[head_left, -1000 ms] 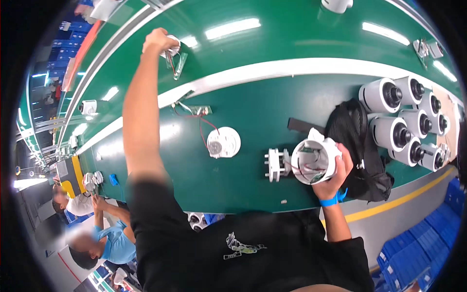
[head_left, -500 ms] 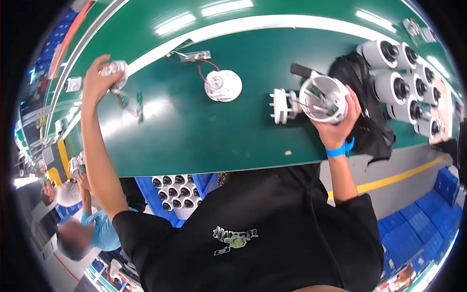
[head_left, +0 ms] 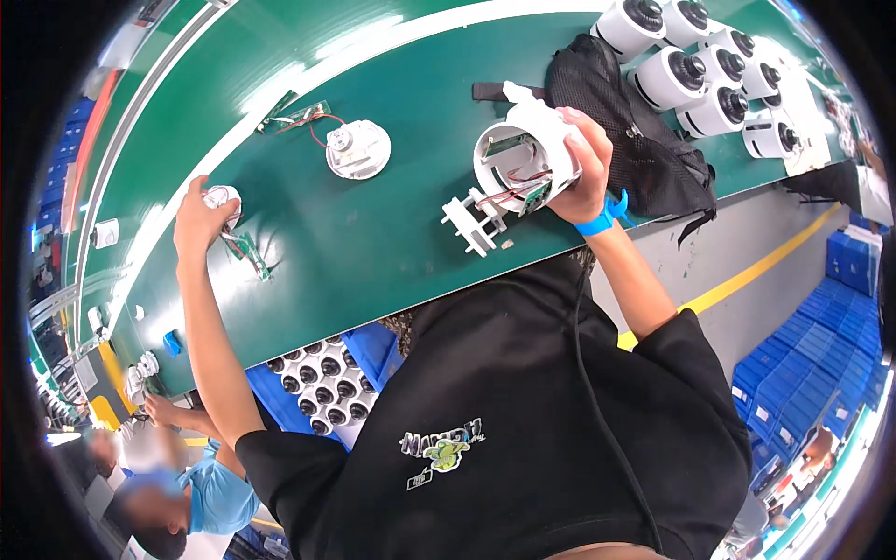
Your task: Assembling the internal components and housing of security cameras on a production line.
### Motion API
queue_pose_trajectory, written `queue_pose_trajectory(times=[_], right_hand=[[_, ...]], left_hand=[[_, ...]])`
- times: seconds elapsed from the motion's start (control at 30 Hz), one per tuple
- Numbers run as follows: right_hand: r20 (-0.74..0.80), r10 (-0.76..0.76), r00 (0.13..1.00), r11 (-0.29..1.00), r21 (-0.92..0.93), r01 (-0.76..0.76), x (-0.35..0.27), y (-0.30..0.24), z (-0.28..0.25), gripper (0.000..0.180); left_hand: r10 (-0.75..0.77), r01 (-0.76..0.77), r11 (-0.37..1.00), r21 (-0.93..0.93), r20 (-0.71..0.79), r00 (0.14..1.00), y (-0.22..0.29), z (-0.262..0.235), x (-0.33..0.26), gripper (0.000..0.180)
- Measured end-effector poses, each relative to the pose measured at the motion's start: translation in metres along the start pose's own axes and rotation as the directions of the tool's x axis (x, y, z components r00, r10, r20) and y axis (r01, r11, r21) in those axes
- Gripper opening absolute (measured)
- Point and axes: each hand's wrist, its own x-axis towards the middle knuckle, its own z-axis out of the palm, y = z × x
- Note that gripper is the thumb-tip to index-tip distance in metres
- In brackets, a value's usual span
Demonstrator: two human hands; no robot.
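My left hand [head_left: 198,224] is closed round a small white round part [head_left: 222,196] at the left side of the table. Thin wires run from that part to green circuit boards [head_left: 245,254] just below it. My right hand [head_left: 588,168] grips a white cylindrical housing [head_left: 495,154], its hollow end tilted toward the lower left. Green boards and red wires show inside the housing. A white pronged bracket [head_left: 474,222] is joined to it by the wires, low over the table. Between my hands lies a white disc-shaped base [head_left: 362,151], wired to another circuit board [head_left: 303,114].
A black mesh bag [head_left: 607,103] lies right of the housing, beside several white cylinders with black lens-like ends [head_left: 667,79]. Similar units [head_left: 327,383] fill a blue bin below the table edge. A co-worker in a light blue top [head_left: 219,490] sits at lower left.
My view has turned, shifting the scene. My right hand has tipped the housing, and its mouth faces more to the lower left. The boards under my left hand now trail toward the table's front.
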Motion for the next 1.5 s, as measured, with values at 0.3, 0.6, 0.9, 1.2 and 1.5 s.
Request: queue_pose_trajectory(times=[0.3,0.6,0.9,1.2,1.5], right_hand=[[-0.007,0.010,1.000,0.998,-0.064,-0.010,-0.006,0.002,-0.005,0.082],[-0.068,-0.011,0.998,1.000,-0.022,0.009,-0.002,0.000,0.007,0.072],[-0.054,-0.095,0.994,0.994,-0.056,0.092,0.005,-0.001,0.000,0.056],[-0.081,-0.066,0.995,0.997,-0.047,0.062,-0.006,-0.010,0.000,0.050],[-0.040,-0.037,0.999,0.999,-0.031,0.035,0.009,-0.012,0.004,0.057]], left_hand=[[0.199,-0.619,0.735,-0.276,-0.785,0.587,0.152,-0.017,-0.137,0.023],[0.037,-0.557,0.535,-0.635,-0.641,0.766,0.271,0.052,-0.169,0.015],[0.084,-0.553,0.546,-0.629,-0.616,0.783,0.281,0.046,-0.170,0.016],[-0.078,-0.407,0.461,-0.789,-0.493,0.867,0.298,0.053,-0.170,0.020],[0.065,-0.520,0.622,-0.585,-0.624,0.779,0.282,0.048,-0.149,0.018]])
